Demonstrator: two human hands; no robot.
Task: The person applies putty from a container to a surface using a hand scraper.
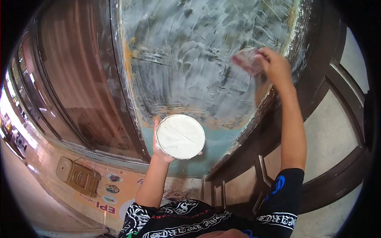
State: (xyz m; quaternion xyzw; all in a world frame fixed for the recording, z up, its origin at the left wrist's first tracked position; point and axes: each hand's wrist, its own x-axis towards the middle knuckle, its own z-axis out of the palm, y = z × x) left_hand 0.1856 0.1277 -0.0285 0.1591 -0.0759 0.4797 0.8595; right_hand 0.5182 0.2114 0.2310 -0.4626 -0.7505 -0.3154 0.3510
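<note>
My left hand (157, 150) is wrapped round a round tub (157, 139) from below and the left side, fingertips showing at its right edge. White putty (181, 135) fills the tub almost to the rim, with streaks across its surface. At the upper right, my right hand (275, 65) grips a flat reddish putty scraper (247, 61), slightly smeared by motion. The scraper's broad edge points left, close over the wall panel (178, 83). This grey-green panel bears whitish smears and curved strokes.
Dark wooden window frames (75, 71) stand on the left, and a dark frame with pale panels (317, 119) is on the right. A brown plastic stool (78, 176) lies on an orange printed banner (119, 186) at lower left. Rough peeling edges border the panel.
</note>
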